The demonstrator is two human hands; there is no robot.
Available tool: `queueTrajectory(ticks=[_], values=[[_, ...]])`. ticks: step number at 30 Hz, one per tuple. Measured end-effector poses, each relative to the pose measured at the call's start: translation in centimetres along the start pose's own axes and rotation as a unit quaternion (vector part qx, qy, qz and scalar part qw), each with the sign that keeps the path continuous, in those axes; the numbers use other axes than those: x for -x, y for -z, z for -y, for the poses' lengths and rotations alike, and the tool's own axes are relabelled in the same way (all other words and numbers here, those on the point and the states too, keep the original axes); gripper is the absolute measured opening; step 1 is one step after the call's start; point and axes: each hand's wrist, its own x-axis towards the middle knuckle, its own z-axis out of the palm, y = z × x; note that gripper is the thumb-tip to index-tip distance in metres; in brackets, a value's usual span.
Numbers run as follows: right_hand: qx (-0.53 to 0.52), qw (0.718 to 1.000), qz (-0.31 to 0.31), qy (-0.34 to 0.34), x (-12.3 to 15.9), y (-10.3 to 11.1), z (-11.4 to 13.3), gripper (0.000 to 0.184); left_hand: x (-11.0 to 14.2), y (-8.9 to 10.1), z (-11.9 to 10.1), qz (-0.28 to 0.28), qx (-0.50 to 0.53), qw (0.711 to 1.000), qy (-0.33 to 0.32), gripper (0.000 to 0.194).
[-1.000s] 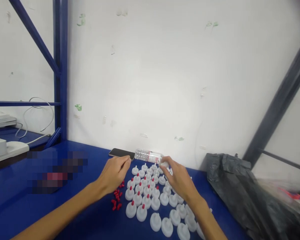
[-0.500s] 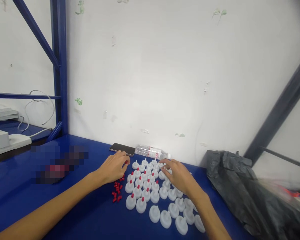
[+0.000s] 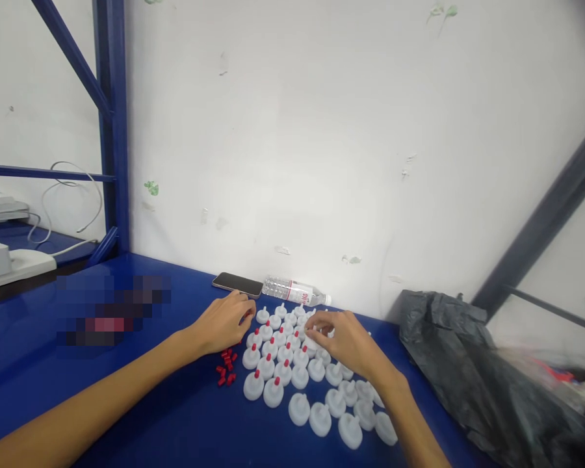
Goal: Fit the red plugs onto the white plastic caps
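White domed pieces (image 3: 299, 377) with thin upright stems lie under the right hand (image 3: 347, 341), whose thumb and fingertips bend toward one another above the rear part of the group; whether they grip a piece cannot be told. The left hand (image 3: 220, 325) is well apart from it, just left of the group, with its fingers curled toward the thumb; the pictures do not show whether anything is pinched there. Just in front of that hand, small red caps (image 3: 229, 359) lie in a loose heap. Many white pieces on the left side of the group wear such a cap on the stem, while those at the right and nearest the front have bare stems.

Everything rests on a blue tabletop (image 3: 166, 409). Behind the hands, a dark-screened phone (image 3: 237, 284) lies flat, close to a clear bottle (image 3: 295, 290) on its side, its white lid pointing right. Farther right slumps a black plastic bag (image 3: 443, 364). At far left, a white power strip (image 3: 32, 265) sits near a blue metal post (image 3: 119, 130), and a pale wall (image 3: 292, 149) rises behind.
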Motion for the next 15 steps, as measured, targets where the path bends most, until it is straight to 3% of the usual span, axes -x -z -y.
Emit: queueTrajectory(ticks=[4, 7, 15], values=[[0.024, 0.999, 0.010, -0.020, -0.5, -0.6, -1.5, 0.018, -0.1, -0.1, 0.2, 0.015, -0.015, 1.000, 0.004, 0.008], [0.039, 0.998, -0.003, -0.039, -0.8, -0.8, -2.3, 0.020, -0.1, -0.1, 0.3, 0.027, -0.024, 0.999, 0.004, 0.014], [0.021, 0.999, 0.025, -0.006, -0.6, -1.8, -1.4, 0.010, -0.1, 0.3, 0.1, 0.051, -0.048, 0.997, 0.016, 0.017]])
